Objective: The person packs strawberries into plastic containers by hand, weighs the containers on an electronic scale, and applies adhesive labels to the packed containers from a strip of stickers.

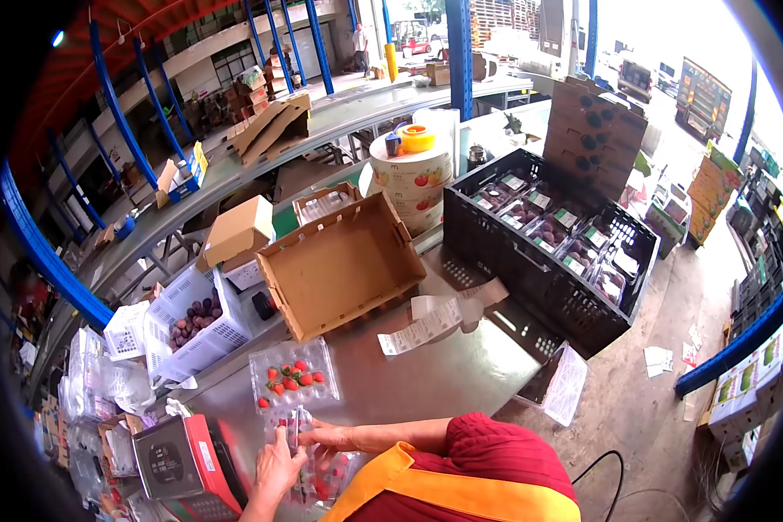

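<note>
My left hand [277, 470] is closed on the near-left edge of a clear plastic clamshell [346, 465] with strawberries in it. From the right, my right hand [326, 437] grips the same clamshell at its upper edge, where a clear flap stands up between the hands. My fingers hide part of it. Just beyond lies an open clear tray [270, 358] with moulded cups, several strawberries [294, 378] loose in it. Left of my hands stands a red and black box-shaped device [183, 465].
A brown cardboard box [344, 265] lies tilted open on the metal table. White basket [170, 335] holds plums [196, 322]. At right, a black crate [531, 274] holds packed fruit clamshells. A label strip [426, 324], a large label roll [413, 183] and orange tape [418, 137] are nearby.
</note>
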A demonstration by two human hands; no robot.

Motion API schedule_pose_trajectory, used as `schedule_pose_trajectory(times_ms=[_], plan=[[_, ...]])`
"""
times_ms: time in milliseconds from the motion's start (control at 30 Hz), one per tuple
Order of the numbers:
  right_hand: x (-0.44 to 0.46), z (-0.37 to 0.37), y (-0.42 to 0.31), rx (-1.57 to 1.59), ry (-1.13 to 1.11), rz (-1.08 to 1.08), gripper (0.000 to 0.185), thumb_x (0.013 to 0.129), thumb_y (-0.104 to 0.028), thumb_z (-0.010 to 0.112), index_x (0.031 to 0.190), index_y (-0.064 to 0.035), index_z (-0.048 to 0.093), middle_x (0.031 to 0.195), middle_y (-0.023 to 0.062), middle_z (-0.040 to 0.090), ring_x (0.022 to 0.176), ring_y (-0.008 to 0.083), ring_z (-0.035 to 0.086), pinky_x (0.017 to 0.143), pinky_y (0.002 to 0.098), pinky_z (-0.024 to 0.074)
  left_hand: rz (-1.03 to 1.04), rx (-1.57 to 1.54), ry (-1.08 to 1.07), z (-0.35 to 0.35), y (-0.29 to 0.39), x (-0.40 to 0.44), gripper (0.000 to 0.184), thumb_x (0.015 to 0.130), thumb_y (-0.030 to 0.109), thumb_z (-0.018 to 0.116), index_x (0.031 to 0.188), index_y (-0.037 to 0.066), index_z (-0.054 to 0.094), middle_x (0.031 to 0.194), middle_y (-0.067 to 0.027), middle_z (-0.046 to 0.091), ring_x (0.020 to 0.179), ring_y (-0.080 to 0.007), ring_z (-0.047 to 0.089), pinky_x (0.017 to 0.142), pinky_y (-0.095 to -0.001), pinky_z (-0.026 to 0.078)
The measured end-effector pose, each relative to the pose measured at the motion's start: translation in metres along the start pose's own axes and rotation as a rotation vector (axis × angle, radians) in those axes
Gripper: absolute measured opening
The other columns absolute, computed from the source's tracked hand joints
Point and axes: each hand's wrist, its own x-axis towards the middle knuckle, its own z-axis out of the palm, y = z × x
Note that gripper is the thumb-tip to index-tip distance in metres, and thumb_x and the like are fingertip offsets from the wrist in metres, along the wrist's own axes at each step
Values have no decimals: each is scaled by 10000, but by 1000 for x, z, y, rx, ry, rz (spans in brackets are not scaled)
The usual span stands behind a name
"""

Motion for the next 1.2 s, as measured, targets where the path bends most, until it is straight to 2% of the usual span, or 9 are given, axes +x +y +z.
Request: schedule_pose_trajectory(times_ms=[367, 500, 567, 633, 667, 800, 967, 1100, 1200], plan=[[3, -1, 14, 281, -72, 119, 132, 739, -145, 558, 867, -119, 536, 892, 72, 549, 712, 245, 632, 661, 432, 592, -14, 12, -18, -16, -26, 1, 460, 824, 199, 519, 1149, -72, 340, 761, -322, 609, 745, -473, 615, 702, -540, 488], [-27, -23, 6, 344, -91, 38, 213, 716, -107, 542, 929, -94, 538, 889, 34, 531, 683, 209, 604, 659, 453, 597, -306, -214, 212, -68, -77, -20, 315, 857, 118, 502, 1140, -7, 443, 861, -247, 619, 786, -391, 627, 693, -474, 470], [-50, -37, -14, 419, -213, -89, 589, 698, -32, 531, 1283, -88, 491, 1193, 70, 570, 967, 286, 622, 687, 484, 592, -239, -218, 572, -84, -128, -40, 416, 883, 110, 434, 1289, 20, 425, 853, -224, 596, 771, -320, 599, 734, -455, 449], [-78, -45, -40, 419, -92, -197, 683, 680, -15, 550, 1350, -101, 447, 1290, 100, 530, 1038, 297, 602, 697, 499, 587, -500, -703, 679, -93, -184, -65, 437, 913, 169, 365, 1321, 21, 409, 826, -145, 586, 701, -206, 606, 530, -341, 484], [-71, -56, -42, 534, -130, -281, 699, 658, -11, 572, 1342, -108, 460, 1256, 115, 558, 1002, 297, 615, 688, 514, 579, -354, -983, 946, -79, -204, -67, 458, 914, 171, 360, 1356, 54, 379, 802, -110, 571, 623, -174, 587, 438, -287, 472], [-64, -80, -58, 601, -265, -414, 494, 663, -80, 547, 1146, 19, 564, 1119, 130, 632, 995, 293, 618, 869, 496, 496, -629, -1140, 1129, 1, -190, -77, 460, 840, 186, 453, 1281, 58, 416, 804, -110, 549, 567, -211, 562, 413, -348, 499], [-36, -71, -67, 618, -169, -493, 501, 644, 10, 522, 1144, 8, 565, 1108, 94, 627, 1072, 253, 567, 989, 466, 417, -759, -1435, 891, 187, -169, -31, 316, 934, 227, 405, 1180, 51, 496, 847, -67, 558, 610, -165, 571, 434, -288, 485], [-20, -77, -56, 643, -250, -380, 498, 656, 10, 528, 1153, 17, 556, 1128, 110, 617, 1047, 269, 582, 961, 478, 441, -662, -1520, 527, 191, -121, -44, 536, 963, 340, 481, 1384, 44, 332, 1104, -128, 554, 846, -220, 629, 654, -336, 563], [-5, -77, -52, 594, -269, -322, 502, 669, 6, 525, 1170, 19, 542, 1134, 127, 612, 1024, 289, 595, 933, 498, 463, -719, -1301, 600, 175, -125, -55, 567, 958, 330, 496, 1408, 41, 309, 1193, -127, 533, 1014, -227, 594, 785, -344, 543]])
